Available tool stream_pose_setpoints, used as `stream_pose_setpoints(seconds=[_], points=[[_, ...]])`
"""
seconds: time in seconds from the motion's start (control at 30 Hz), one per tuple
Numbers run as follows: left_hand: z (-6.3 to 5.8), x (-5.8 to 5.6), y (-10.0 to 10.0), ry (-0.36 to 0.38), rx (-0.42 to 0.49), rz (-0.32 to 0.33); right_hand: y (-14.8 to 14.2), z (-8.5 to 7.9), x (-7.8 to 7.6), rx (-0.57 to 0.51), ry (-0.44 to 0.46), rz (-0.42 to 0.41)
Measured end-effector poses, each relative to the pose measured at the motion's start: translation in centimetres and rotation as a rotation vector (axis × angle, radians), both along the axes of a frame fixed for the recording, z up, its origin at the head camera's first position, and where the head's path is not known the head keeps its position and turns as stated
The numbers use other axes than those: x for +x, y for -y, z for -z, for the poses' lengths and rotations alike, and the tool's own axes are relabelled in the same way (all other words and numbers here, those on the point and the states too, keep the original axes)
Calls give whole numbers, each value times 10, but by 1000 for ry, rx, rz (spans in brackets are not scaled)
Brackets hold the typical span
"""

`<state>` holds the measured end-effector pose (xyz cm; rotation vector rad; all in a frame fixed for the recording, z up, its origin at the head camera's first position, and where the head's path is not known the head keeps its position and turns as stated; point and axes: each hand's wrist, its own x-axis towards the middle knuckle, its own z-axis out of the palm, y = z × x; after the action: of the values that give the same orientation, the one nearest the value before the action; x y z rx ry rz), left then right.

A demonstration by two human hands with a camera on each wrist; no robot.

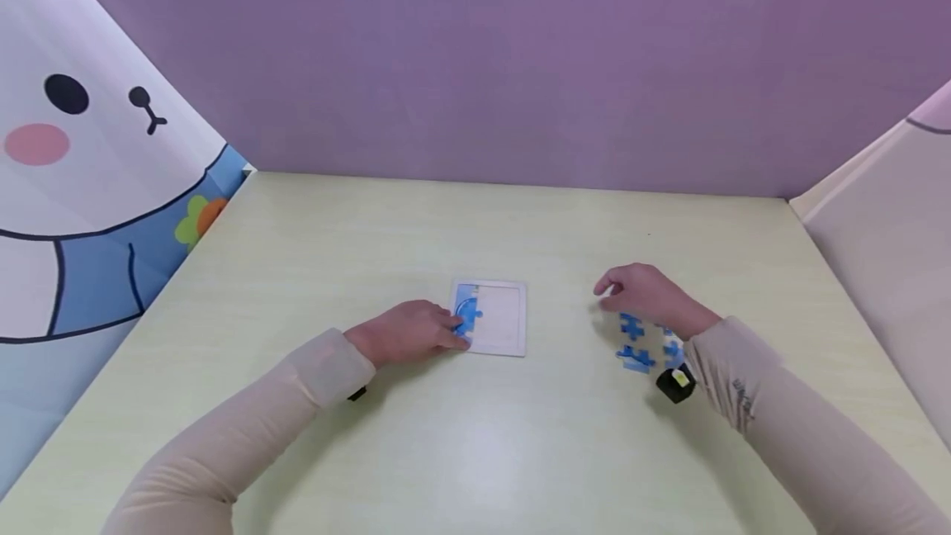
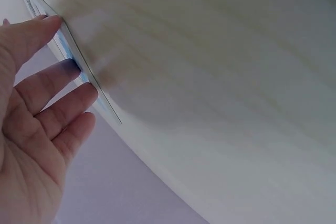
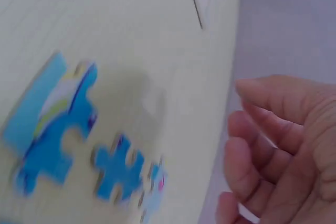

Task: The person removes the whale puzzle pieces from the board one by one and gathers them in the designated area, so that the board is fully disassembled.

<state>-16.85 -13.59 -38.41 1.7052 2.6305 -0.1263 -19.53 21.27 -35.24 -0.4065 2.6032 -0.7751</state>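
A small square puzzle tray [image 1: 522, 320] with a white rim lies on the table. Blue puzzle pieces [image 1: 468, 312] fill a strip along its left side; the rest of its base is bare. My left hand [image 1: 412, 331] touches the tray's left edge, its fingertips [image 2: 79, 69] spread along the rim. To the right of the tray, my right hand [image 1: 646, 291] hovers over loose blue jigsaw pieces [image 1: 633, 329]. Its fingers are loosely bent, with thumb and forefinger apart and nothing visible between them. In the right wrist view, a joined blue cluster [image 3: 52, 135] lies beside a single piece [image 3: 118, 169].
The pale wooden table [image 1: 475, 436] meets a purple backdrop [image 1: 505, 64] at its far edge. On the left hangs a cloth [image 1: 96, 188] with a cartoon animal. A black wrist device [image 1: 675, 384] sits close over the loose pieces and partly hides them.
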Motion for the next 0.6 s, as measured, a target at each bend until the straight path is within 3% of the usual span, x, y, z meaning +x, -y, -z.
stream_pose_setpoints(seconds=[0.27, 0.6], points=[[2, 0, -1, 7, 10, -7, 43, 15, -7, 123, -102, -9], [-2, 1, -1, 21, 5, -30, 88, 28, -14, 131, -128, -38]])
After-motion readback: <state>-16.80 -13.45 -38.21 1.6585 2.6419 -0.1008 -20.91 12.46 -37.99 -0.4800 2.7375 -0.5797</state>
